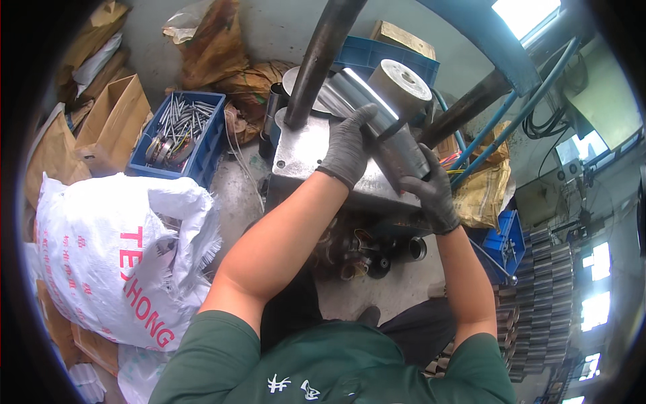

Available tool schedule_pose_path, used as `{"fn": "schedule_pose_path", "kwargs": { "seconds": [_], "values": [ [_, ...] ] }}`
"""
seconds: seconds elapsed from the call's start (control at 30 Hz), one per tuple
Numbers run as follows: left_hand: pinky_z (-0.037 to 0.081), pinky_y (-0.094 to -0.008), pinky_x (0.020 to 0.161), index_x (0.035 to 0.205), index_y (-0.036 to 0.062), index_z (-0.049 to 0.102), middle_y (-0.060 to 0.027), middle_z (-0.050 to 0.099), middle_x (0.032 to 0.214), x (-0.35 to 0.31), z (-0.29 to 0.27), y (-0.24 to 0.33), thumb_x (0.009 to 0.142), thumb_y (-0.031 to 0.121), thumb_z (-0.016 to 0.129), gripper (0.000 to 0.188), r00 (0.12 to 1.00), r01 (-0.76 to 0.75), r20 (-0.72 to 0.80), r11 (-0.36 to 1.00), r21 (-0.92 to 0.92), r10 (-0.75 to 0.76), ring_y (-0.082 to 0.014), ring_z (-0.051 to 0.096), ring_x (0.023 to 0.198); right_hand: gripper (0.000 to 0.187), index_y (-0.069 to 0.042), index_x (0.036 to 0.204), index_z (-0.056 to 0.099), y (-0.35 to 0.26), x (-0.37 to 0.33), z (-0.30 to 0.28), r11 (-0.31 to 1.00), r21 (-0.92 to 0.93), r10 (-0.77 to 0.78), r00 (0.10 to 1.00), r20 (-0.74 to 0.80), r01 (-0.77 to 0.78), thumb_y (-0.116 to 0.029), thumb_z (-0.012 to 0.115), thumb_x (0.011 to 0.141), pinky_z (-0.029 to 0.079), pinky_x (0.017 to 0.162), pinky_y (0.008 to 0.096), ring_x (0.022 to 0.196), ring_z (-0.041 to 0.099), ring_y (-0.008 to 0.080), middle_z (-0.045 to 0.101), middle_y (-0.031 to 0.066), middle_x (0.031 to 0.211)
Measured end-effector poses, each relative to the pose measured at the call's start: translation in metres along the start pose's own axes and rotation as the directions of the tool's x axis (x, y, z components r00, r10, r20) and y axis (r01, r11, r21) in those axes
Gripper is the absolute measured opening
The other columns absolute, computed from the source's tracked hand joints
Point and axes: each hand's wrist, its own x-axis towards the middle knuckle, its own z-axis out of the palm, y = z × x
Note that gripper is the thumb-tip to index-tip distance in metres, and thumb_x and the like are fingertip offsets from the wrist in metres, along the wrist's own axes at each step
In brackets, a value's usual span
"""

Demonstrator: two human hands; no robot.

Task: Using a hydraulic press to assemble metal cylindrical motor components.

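Observation:
Both my hands, in dark grey gloves, are on a smooth metal cylinder tilted above a steel machine table. My left hand is closed against its left side, thumb toward the upper part. At the lower right end, my right hand curls its fingers around the rim. A shiny metal surface continues up and away from the held cylinder; I cannot tell whether it is a separate piece. Just beyond stands a thick round metal piece with a central hole in its pale end face.
Dark steel columns rise at the table's sides. On the left are a blue crate of metal rods and a white woven sack. Blue pipes run at right, above stacked metal cylinders. Dark round parts lie below the table.

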Motion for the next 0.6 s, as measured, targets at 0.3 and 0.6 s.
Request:
{"fn": "schedule_pose_path", "kwargs": {
  "seconds": [0.3,0.6],
  "values": [
    [0.062,-0.0461,0.091,0.12,0.005,0.057,-0.0109,0.066,0.107,-0.005,0.01,0.009,0.092,0.012,0.072,0.033,0.999,0.01,-0.05,0.978,-0.208,-0.021,-0.0286,0.069,0.099,0.072,0.0,0.14,0.048,-0.026,0.078,-0.012,0.91,0.068,-0.356,0.856,-0.374,0.408,-0.014,0.084,0.079,0.052,0.095,0.0348,0.114,0.059,0.0226,0.057,0.0128,0.129],
    [0.059,-0.0518,0.102,0.133,-0.001,0.047,-0.0181,0.059,0.127,0.032,-0.023,-0.04,0.09,0.007,0.071,0.05,0.993,-0.003,0.119,0.998,-0.067,0.011,-0.0331,0.062,0.121,0.103,-0.001,0.138,0.046,-0.008,0.195,-0.016,0.853,-0.52,-0.343,0.808,-0.479,0.054,-0.051,0.093,0.062,0.05,0.103,0.0391,0.121,0.065,0.0309,0.065,0.0208,0.129]
  ]
}}
